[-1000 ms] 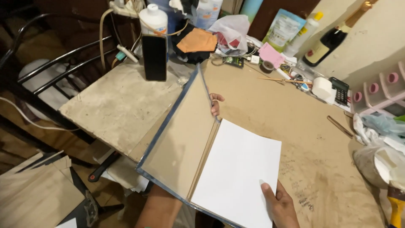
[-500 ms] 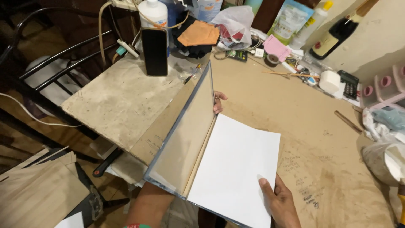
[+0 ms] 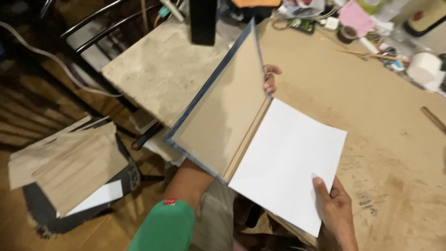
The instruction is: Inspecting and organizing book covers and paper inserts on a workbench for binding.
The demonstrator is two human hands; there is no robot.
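Open book [image 3: 223, 116] at frame centre: left hand [image 3: 270, 79] fingers grip the raised cover, right hand [image 3: 335, 204] fingers pinch the white page [image 3: 288, 158], over the counter [image 3: 371, 121].

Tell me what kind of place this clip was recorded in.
Probably a home craft or bookbinding workspace: a worn brown worktable, a cardboard book cover being opened, cut card pieces on the floor, and tape rolls and tools along the back.
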